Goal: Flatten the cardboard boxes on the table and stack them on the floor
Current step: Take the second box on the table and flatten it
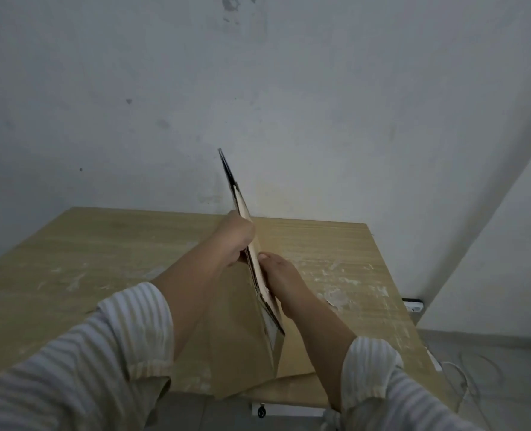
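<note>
A flattened brown cardboard box (242, 346) is held upright on edge above the wooden table (102, 244), seen almost edge-on. Its top corner rises in front of the wall and its lower part hangs past the table's near edge. My left hand (234, 236) grips the box from the left side, fingers wrapped on it. My right hand (276, 272) presses flat against the right side of the box, thumb at its edge. Both forearms wear striped white sleeves.
The table stands against a stained white wall (258, 88) and bears whitish smears near its right side. A white power strip (413, 304) and thin white cables (463, 377) lie on the grey tiled floor to the right. A corner of something brown shows at the far right floor edge.
</note>
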A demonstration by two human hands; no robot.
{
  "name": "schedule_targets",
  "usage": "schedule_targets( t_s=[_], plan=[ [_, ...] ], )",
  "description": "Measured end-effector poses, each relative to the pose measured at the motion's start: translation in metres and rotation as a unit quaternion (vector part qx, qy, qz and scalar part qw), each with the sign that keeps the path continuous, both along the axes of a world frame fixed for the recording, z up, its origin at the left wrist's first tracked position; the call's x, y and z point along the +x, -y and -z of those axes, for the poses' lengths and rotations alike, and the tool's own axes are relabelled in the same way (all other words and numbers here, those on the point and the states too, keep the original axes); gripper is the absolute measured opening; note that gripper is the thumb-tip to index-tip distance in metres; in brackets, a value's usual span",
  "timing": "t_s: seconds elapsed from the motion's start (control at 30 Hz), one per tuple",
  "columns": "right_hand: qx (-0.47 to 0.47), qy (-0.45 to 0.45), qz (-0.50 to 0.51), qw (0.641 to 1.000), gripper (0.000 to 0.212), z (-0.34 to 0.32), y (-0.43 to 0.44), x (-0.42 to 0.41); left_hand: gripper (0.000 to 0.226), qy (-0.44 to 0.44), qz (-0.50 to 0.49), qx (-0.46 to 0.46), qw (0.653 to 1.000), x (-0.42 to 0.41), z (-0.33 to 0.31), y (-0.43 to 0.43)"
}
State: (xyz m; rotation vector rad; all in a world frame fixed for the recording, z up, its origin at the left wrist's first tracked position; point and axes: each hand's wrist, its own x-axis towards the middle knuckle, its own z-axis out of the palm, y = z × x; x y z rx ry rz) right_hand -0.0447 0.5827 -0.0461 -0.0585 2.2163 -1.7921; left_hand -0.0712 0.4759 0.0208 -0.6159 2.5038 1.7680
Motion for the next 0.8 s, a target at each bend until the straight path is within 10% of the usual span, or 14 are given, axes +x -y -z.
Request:
schedule_targets(
  t_s=[0.43, 0.8],
  plan=[
    [0.091, -0.137, 0.022, 0.986, 0.041, -0.026, 0.088, -0.006, 0.045, -0.08, 0.01, 0.122, 0.989, 0.025, -0.022, 0.138],
    [0.327, -0.11, -0.064, 0.936, 0.043, 0.087, 0.253, -0.01, 0.051, 0.009, 0.026, 0.064, 0.998, 0.045, 0.047, 0.346]
  ],
)
